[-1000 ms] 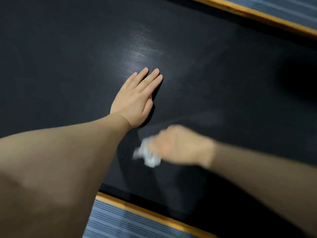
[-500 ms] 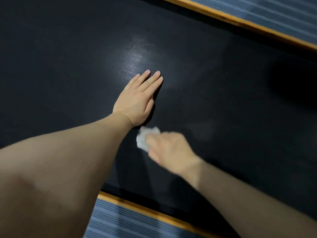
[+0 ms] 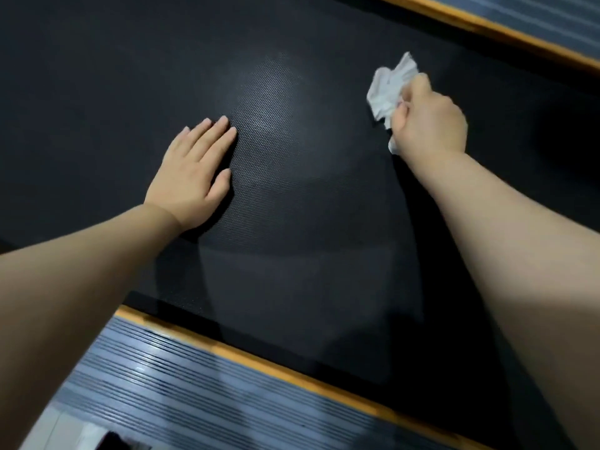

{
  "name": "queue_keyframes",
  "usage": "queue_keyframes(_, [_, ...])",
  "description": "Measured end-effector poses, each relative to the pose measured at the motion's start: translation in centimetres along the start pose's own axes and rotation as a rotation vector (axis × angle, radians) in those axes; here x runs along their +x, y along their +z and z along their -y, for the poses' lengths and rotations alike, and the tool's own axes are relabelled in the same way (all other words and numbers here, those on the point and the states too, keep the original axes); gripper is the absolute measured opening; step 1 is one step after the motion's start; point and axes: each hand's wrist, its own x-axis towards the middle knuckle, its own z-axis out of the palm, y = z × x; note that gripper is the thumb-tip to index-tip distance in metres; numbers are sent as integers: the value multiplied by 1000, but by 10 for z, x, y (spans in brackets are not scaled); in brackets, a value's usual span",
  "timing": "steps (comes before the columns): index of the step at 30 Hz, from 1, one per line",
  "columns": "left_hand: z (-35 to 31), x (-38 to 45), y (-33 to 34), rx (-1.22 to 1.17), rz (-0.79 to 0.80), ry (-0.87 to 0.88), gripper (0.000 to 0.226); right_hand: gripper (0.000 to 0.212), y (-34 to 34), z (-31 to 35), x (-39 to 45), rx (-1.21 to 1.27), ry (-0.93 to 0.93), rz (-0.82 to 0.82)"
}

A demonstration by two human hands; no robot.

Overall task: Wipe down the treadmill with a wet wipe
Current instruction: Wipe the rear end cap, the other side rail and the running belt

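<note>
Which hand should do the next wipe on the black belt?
The right hand, probably. Its fingers already grip the crumpled wet wipe against the treadmill belt, near the far orange edge strip. The left hand lies flat on the belt and holds nothing.

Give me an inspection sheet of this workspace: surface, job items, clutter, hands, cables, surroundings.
Surface: black textured belt, glare patch near its middle; whether it is wet or dirty cannot be told.
Job's things: crumpled white wipe, on the belt near the far orange strip.
Clutter: nothing seen on the belt.
Hands: left hand flat on the belt, fingers straight; right hand grips the wipe.
Cables: nothing seen.
Surroundings: near orange strip borders the belt; ribbed grey side rail outside it; a similar rail at the far corner; pale floor and a dark unclear object at the bottom left edge.
</note>
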Motion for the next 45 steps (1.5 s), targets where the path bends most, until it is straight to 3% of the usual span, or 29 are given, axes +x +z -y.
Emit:
queue_keyframes(1, [1, 0, 1, 3, -9, 17, 61, 27, 3, 5, 0, 26, 73, 16])
queue_keyframes(3, [-1, 2, 3, -1, -12, 20, 62, 26, 17, 29, -27, 61, -65, 14])
queue_keyframes(6, [-3, 1, 1, 13, 10, 19, 64, 12, 32, 77, -127, 209, -550, 130])
queue_keyframes(8, [-2, 1, -2, 32, 23, 6, 65, 3, 32, 90, -187, 223, -893, 357])
queue_keyframes(11, [-3, 3, -2, 32, 41, -3, 65, 10, 34, 85, -189, 121, -1325, 617])
queue_keyframes(12, [-3, 3, -2, 36, 42, -6, 65, 11, 34, 83, -162, 148, -1330, 608])
queue_keyframes(14, [-1, 3, -1, 42, 40, -6, 66, 17, 37, 66, -86, 215, -1135, 341])
queue_keyframes(16, [0, 3, 0, 47, 34, -4, 66, 22, 30, 42, 2, 68, -799, -13])
queue_keyframes(17, [0, 3, 0, 49, 30, -4, 65, 28, 22, 30, 42, -43, -583, -113])
queue_keyframes(19, [0, 4, 1, 52, 25, 0, 65, 33, 7, 11, 94, -84, -204, -91])
queue_keyframes(21, [1, 4, 2, 57, 25, -1, 65, 30, 5, 17, 106, -31, 9, -14])
queue_keyframes(23, [1, 5, 2, 56, 29, 1, 65, 31, 16, 34, 79, -7, -46, -50])
queue_keyframes(26, [3, 5, 2, 51, 29, 1, 65, 27, 30, 50, -30, 143, -539, -47])
queue_keyframes(29, [2, 5, 1, 54, 31, -6, 65, 5, 22, 37, -145, 52, -1234, 374])
queue_keyframes(30, [1, 5, 1, 54, 31, -8, 65, 4, 20, 33, -146, 71, -1333, 520])
queue_keyframes(31, [1, 6, 1, 52, 32, -9, 65, 1, 21, 28, -123, 110, -1334, 568])
queue_keyframes(33, [1, 6, 2, 45, 33, -9, 65, 9, 26, 23, -45, 95, -1182, 335])
queue_keyframes(35, [1, 5, 2, 46, 27, -10, 64, 19, 17, 15, 51, -12, -718, 12])
queue_keyframes(37, [1, 5, 1, 46, 24, -8, 64, 31, 2, 3, 112, -119, -187, -66])
queue_keyframes(39, [1, 6, 1, 42, 25, -7, 64, 34, 4, 3, 124, -119, 66, -25])
queue_keyframes(41, [0, 5, 0, 42, 23, -11, 64, 38, 14, 21, 98, -46, 28, -71])
queue_keyframes(43, [0, 5, 0, 40, 22, -5, 64, 41, 30, 38, 34, -1, -211, -71])
queue_keyframes(45, [1, 6, 0, 41, 25, -1, 64, 25, 34, 54, -53, 94, -545, 24])
